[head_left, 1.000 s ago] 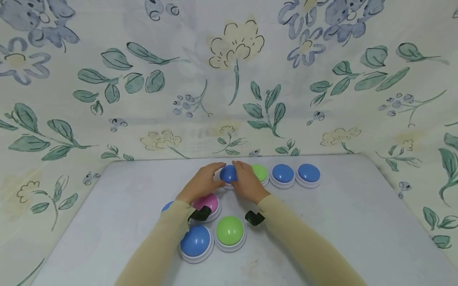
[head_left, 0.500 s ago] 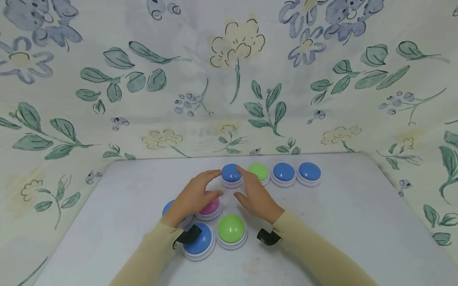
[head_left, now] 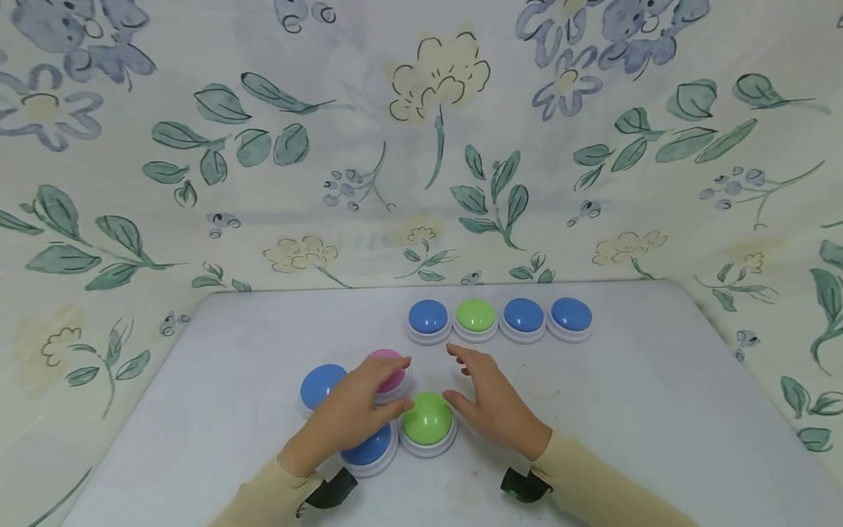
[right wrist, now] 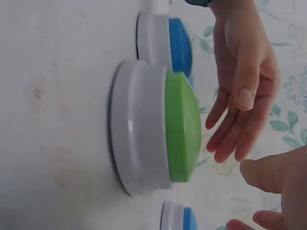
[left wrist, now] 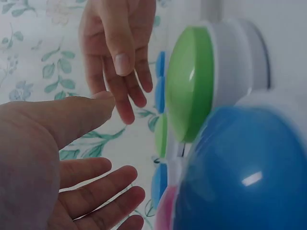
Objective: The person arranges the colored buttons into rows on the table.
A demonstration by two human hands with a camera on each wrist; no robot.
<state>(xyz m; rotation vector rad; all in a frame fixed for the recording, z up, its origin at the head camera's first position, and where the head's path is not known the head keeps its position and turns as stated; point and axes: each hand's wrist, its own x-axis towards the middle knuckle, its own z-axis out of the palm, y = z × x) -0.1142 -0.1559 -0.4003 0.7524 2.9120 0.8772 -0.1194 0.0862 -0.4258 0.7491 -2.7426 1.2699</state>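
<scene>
My left hand (head_left: 356,402) hovers with spread, relaxed fingers above the near group of buttons, partly hiding a pink button (head_left: 390,377) and a blue button (head_left: 372,448). My right hand (head_left: 499,402) is held to the right of a green button (head_left: 426,419), thumb and fingers apart. That green button lies between the two hands and has a white base; in the right wrist view its green dome (right wrist: 183,127) shows with no finger on it. Neither hand holds anything. Left of my left hand lies another blue button (head_left: 323,386).
Along the table's back stands a row: a blue button (head_left: 428,317), a green button (head_left: 476,315), a blue button (head_left: 523,315) and a further blue button (head_left: 571,315). A floral cloth (head_left: 369,146) hangs behind the white table (head_left: 658,410).
Both hands have let go of the blue button at the row's left end and drawn back toward me. They now hang over and beside the near group, further apart.
</scene>
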